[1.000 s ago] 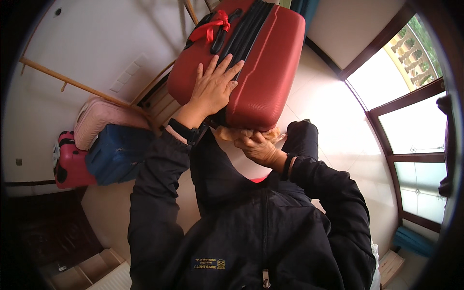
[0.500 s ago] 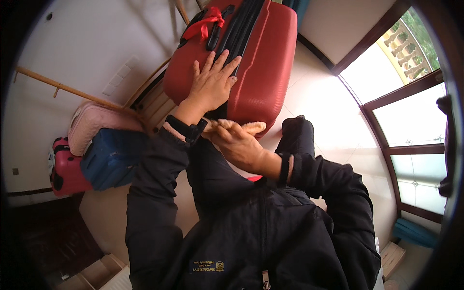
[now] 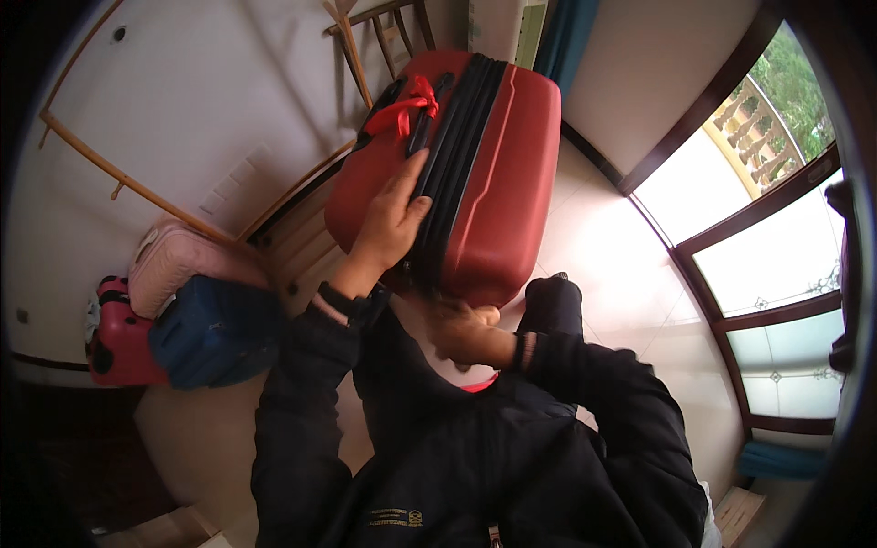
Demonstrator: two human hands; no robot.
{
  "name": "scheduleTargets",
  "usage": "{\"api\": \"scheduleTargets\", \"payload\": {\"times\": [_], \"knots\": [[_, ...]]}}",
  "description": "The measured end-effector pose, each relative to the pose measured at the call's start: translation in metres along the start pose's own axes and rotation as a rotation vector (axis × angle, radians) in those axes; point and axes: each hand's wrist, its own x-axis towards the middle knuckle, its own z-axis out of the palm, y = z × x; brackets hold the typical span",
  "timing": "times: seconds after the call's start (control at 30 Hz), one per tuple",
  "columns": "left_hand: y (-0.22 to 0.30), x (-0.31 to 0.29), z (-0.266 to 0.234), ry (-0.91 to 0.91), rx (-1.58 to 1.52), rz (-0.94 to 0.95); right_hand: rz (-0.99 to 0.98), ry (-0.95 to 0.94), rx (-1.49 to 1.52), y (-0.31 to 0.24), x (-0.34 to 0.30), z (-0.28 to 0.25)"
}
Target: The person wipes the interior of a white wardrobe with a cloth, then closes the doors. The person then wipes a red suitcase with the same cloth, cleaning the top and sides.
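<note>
A red hard-shell suitcase [image 3: 512, 183] lies in front of me, with a black zip band [image 3: 454, 164] along its side. A red ribbon [image 3: 411, 108] is tied to its black handle [image 3: 427, 128]. My left hand [image 3: 391, 219] rests on the shell beside the band, index finger stretched toward the handle and thumb apart; its other fingers are mostly hidden. At the suitcase's near end, my right hand [image 3: 470, 333] is smeared by motion. A bit of cream fluffy cloth [image 3: 491, 316] shows at that hand, most of it covered.
Pink [image 3: 187, 269], blue [image 3: 215, 329] and magenta [image 3: 123, 338] suitcases are stacked by the left wall. A wooden rail [image 3: 137, 183] runs along that wall. Dark-framed glass doors [image 3: 776, 247] stand at the right. My knee [image 3: 554, 306] is close to the red suitcase.
The suitcase sits lower in the picture. My left hand, earlier flat with fingers spread, has turned more on its side. My right hand has moved down, nearer me, and is blurred.
</note>
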Motion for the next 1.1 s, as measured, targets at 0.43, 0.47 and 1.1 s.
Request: {"api": "scheduleTargets", "payload": {"times": [0.43,0.47,1.1], "knots": [[-0.031,-0.01,-0.016,0.184,0.974,-0.129,-0.062,0.794,0.47,0.137,-0.041,-0.149],[-0.028,-0.01,-0.017,0.166,0.968,-0.145,-0.111,0.75,0.522,0.148,-0.036,-0.146],[-0.006,-0.004,-0.022,0.126,0.899,-0.217,-0.233,0.42,0.539,0.347,-0.022,-0.155]]}}
